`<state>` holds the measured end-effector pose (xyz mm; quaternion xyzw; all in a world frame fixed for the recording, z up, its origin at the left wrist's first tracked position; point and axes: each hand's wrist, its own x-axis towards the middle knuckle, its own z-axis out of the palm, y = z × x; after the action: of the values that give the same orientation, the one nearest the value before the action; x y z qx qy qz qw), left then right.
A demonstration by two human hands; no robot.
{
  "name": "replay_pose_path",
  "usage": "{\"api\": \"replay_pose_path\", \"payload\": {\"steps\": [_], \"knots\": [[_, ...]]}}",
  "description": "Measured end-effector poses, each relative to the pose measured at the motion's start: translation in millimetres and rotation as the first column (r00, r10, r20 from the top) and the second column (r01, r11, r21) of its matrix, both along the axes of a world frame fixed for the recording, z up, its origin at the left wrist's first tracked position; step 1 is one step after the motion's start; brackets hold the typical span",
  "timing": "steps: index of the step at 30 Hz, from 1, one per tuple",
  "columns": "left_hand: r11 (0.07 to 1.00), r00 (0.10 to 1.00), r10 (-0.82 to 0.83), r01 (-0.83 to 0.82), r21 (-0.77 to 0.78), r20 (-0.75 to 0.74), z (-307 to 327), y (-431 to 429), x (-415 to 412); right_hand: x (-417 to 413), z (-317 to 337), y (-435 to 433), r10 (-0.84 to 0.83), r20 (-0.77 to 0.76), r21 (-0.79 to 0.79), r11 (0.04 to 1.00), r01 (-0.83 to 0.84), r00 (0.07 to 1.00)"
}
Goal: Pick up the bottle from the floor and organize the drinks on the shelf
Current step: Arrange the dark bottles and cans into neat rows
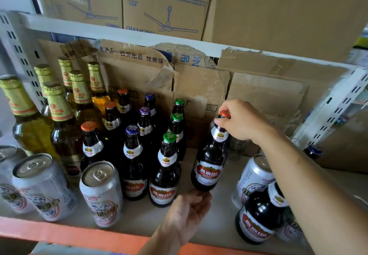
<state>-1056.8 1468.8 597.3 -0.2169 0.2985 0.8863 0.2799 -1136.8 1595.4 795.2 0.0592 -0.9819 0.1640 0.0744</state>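
**Orange-capped bottle held over the shelf, both hands on it**

The shelf (139,217) in front of me is a pale board with an orange front edge. Large cardboard boxes (278,11) sit on the tier above, and torn cardboard (199,87) lines the back.

At far left stand six tall bottles with gold foil (57,111). Beside them are nine dark bottles in three rows running front to back: three orange-capped (88,147), three purple-capped (132,151) and three green-capped (169,161). To the right a dark bottle (258,215) has its top hidden behind my arm, and another with a blue cap (313,151) shows beyond my forearm.

I count four silver cans: three at front left (101,193) and one on the right (253,177).

The bottle (210,167) I'm handling is dark brown glass with an orange cap, a silver neck label and a red-and-white body label reading U8. It tilts, top leaning right, just right of the green-capped row and near the shelf's middle.

My hands are apart, one at each end of it. My right hand (243,121) pinches the neck and cap. My left hand (187,211) is under the base, fingertips touching the bottom edge. I cannot tell whether it grips or only props.
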Motion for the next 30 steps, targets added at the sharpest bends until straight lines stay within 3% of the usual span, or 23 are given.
{"api": "replay_pose_path", "payload": {"steps": [9,19,30], "knots": [[0.996,0.996,0.086,-0.086,-0.005,-0.016,-9,9,-18,-38,-7,11,0.009,0.074,-0.158,0.987,0.003,0.997],[0.976,0.977,0.190,-0.199,-0.094,-0.094,-13,36,-41,-57,-12,-7,0.071,0.064,0.026,0.997,-0.073,0.995],[0.942,0.962,0.232,-0.259,-0.212,-0.143,-21,50,-67,-73,-14,-21,0.078,0.071,0.038,0.996,-0.081,0.994]]}}
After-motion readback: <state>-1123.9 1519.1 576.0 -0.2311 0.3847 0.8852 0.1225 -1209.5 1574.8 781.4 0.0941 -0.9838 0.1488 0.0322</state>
